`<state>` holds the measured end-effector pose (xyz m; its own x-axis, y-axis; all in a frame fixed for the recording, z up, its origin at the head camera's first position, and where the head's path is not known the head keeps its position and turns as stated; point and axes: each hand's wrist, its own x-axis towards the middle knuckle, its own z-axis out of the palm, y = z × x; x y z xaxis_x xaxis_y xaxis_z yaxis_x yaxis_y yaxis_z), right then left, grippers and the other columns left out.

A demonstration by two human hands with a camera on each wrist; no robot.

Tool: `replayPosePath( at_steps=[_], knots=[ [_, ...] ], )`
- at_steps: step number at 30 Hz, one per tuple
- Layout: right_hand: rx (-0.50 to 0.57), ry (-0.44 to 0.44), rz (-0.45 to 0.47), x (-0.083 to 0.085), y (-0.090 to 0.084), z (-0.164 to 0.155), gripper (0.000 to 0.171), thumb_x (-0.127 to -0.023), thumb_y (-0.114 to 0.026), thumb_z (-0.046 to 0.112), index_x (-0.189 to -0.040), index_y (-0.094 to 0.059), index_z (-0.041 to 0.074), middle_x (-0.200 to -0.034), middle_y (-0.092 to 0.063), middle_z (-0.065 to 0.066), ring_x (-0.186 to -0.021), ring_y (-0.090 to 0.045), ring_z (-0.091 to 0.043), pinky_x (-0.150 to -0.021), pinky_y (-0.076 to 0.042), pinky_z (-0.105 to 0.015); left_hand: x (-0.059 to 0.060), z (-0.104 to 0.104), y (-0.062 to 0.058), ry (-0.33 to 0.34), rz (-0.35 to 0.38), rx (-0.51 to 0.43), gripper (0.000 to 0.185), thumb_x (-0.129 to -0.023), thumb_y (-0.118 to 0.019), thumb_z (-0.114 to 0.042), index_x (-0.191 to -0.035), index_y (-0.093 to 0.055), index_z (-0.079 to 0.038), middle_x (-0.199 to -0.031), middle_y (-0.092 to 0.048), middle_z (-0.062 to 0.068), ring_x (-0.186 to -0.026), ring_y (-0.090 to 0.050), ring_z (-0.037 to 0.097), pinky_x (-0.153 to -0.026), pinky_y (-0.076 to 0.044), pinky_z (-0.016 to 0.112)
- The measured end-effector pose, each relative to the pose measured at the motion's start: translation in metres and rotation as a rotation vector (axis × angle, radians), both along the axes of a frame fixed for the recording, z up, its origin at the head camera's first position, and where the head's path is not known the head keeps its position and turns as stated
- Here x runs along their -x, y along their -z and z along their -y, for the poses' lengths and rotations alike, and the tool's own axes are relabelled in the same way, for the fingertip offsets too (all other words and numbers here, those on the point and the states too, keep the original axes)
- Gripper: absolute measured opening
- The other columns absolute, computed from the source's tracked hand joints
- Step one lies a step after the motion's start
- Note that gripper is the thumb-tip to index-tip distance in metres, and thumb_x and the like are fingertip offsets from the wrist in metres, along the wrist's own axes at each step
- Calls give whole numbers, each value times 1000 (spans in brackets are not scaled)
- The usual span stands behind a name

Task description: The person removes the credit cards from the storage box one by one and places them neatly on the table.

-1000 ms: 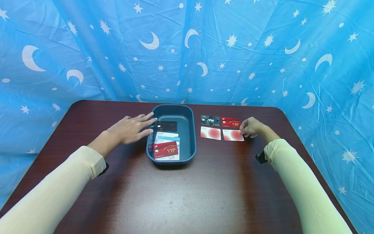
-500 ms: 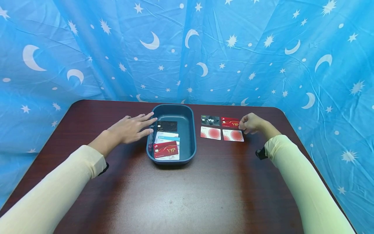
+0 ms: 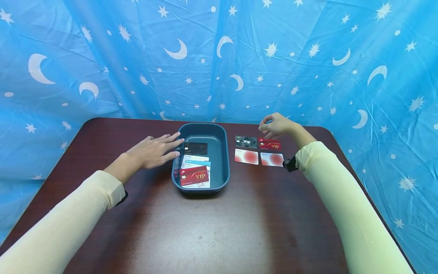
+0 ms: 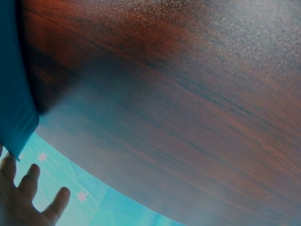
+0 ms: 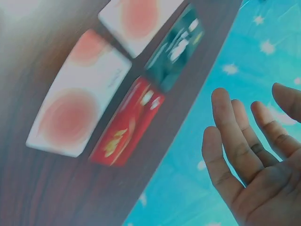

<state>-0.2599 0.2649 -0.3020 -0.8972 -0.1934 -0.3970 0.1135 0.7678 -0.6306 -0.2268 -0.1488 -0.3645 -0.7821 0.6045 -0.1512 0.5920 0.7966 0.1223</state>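
Observation:
My left hand (image 3: 150,152) has its fingers spread at the left rim of a dark blue tray (image 3: 227,167). In the tray lie a black VIP card (image 3: 195,148), overlapping white and light blue cards (image 3: 198,163), and a red VIP card (image 3: 194,176) on top of these. My right hand (image 3: 276,126) hovers over the back of a second red VIP card (image 3: 270,145), fingers loosely bent and holding nothing. Beside that card lies a dark Vip card (image 3: 246,142). Two white cards with pink circles, a left one (image 3: 246,156) and a right one (image 3: 272,159), form the front row.
A dark brown wooden table (image 3: 205,228) carries everything. Behind its far edge hangs a blue curtain (image 3: 198,83) with white moons and stars. Black straps (image 3: 290,164) sit at the sleeve cuffs.
My right hand has left the right edges of the right-hand cards and moved up and to the left, away from the table. The left hand and the tray stay put.

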Motion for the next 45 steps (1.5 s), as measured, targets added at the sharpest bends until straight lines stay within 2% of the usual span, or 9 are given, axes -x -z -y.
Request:
replayPosePath(
  at_steps=[3, 10, 15, 19, 25, 31, 38, 45],
  knots=[
    [51, -10, 4, 3, -5, 17, 32, -104, -51, 15, -128, -51, -6, -127, -57, -31, -94, -73, -30, -89, -56, -46, 0, 1, 1, 3, -4, -2, 62, -103, -46, -46, -156, -33, -15, -163, -22, 15, -144, -29, 43, -107, -28, 71],
    [143, -44, 21, 6, -10, 57, 32, -103, -53, 15, -129, -49, -3, -129, -57, -27, -113, -64, -42, -96, -52, -50, 1, 2, 2, 1, -2, 0, 63, -103, -45, -47, -156, -33, -16, -163, -22, 14, -145, -29, 42, -108, -28, 70],
    [185, -52, 24, 9, -13, 80, 34, -103, -53, 14, -131, -47, -4, -131, -56, -27, -113, -64, -42, -96, -52, -48, 2, 1, 2, 1, 1, -2, 64, -103, -44, -48, -157, -32, -16, -164, -22, 14, -145, -29, 42, -109, -27, 70],
    [222, -57, 37, 10, -12, 96, 36, -103, -53, 14, -133, -44, -3, -133, -56, -27, -114, -64, -40, -97, -52, -46, 2, 1, 2, -4, 12, -5, 64, -103, -44, -48, -157, -32, -16, -164, -22, 14, -145, -28, 42, -109, -27, 70],
    [298, -58, 109, 9, -4, 118, 40, -103, -53, 12, -137, -39, -4, -142, -50, -26, -119, -60, -42, -101, -48, -48, 3, 2, 2, -10, 20, -12, 64, -103, -45, -49, -157, -32, -16, -164, -21, 14, -146, -27, 42, -109, -26, 70],
    [280, -90, 125, 10, 7, 136, 47, -103, -54, 12, -143, -36, -6, -138, -50, -31, -118, -61, -42, -99, -51, -43, 2, 2, 1, -11, 20, -12, 64, -103, -45, -48, -157, -31, -17, -164, -21, 14, -145, -28, 42, -109, -26, 70],
    [229, -109, 168, 10, 19, 153, 54, -103, -54, 15, -147, -31, -4, -138, -48, -33, -121, -59, -42, -100, -50, -44, 2, 2, 0, -11, 17, -5, 64, -103, -43, -50, -157, -32, -17, -164, -21, 13, -145, -28, 42, -109, -26, 70],
    [161, -95, 183, 9, 28, 168, 59, -102, -57, 18, -150, -29, -3, -140, -46, -27, -121, -58, -41, -100, -50, -45, 2, 2, 1, -5, 14, -11, 63, -103, -45, -48, -157, -32, -16, -164, -21, 14, -145, -29, 42, -109, -26, 71]
  ],
)
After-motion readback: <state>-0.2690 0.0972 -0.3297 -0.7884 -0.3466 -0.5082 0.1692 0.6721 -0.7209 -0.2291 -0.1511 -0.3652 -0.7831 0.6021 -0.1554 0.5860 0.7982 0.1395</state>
